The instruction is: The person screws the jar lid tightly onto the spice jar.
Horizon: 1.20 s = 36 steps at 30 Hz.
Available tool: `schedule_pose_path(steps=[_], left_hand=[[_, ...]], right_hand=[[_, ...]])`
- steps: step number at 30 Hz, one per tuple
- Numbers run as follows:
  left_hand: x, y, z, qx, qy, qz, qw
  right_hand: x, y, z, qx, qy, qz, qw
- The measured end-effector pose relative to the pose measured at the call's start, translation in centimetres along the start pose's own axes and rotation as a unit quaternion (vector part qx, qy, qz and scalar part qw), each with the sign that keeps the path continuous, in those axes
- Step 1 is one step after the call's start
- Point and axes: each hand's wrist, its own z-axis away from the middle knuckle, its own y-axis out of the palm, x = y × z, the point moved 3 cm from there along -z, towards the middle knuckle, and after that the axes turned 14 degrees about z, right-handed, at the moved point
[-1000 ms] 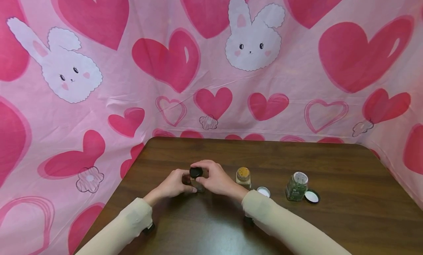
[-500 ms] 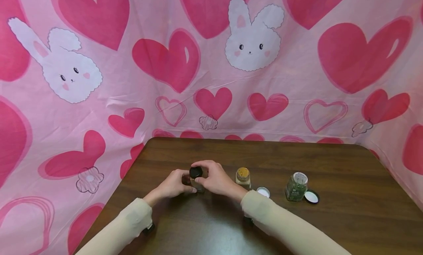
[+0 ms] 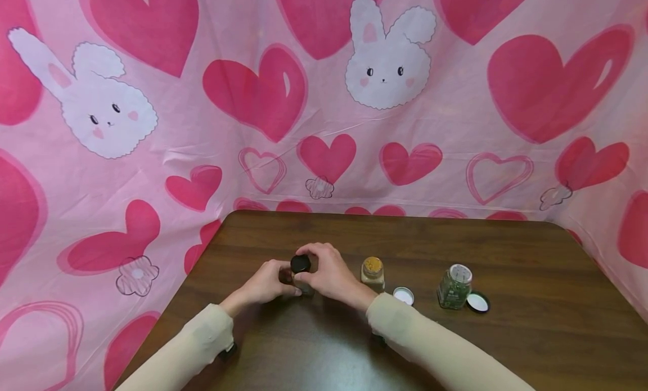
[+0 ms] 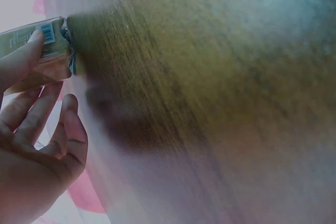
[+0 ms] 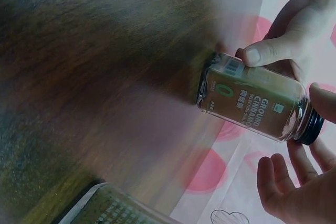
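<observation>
A square glass spice jar labelled ground cinnamon stands on the table, with brown powder inside and a black lid on its top. My left hand holds the jar's body low down, thumb on the near side, as the left wrist view also shows. My right hand has its thumb and fingers around the lid. In the right wrist view the right hand's other fingers are spread below the lid.
Right of my hands stands a lidless jar of yellow-tan spice, its upturned lid beside it. Farther right is a jar of green herbs with a black-rimmed lid lying white side up. A pink heart-print cloth hangs behind the table.
The right hand's fingers and wrist have shifted slightly around the lid. The left hand and the jar have stayed in place.
</observation>
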Motion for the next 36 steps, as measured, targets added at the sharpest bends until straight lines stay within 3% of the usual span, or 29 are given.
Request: schedule_pose_path(steps=[20, 23, 30, 33, 36], left_hand=[[-0.1, 0.1, 0.0, 0.003, 0.004, 0.007, 1.0000], [0.0, 0.0, 0.0, 0.008, 0.016, 0.015, 0.9997], [2.6, -0.3, -0.5, 0.028, 0.080, 0.022, 0.9962], [2.1, -0.3, -0.4, 0.023, 0.070, 0.022, 0.9971], [0.8, -0.2, -0.1, 0.011, 0.032, 0.019, 0.9992]], right_hand=[[0.0, -0.1, 0.1, -0.008, 0.020, 0.011, 1.000], [-0.1, -0.2, 0.1, -0.008, 0.014, 0.013, 1.000], [-0.3, -0.5, 0.4, -0.002, -0.020, -0.027, 0.999], [-0.4, -0.5, 0.4, 0.015, -0.031, -0.064, 0.997], [-0.4, -0.5, 0.4, 0.036, -0.036, -0.084, 0.995]])
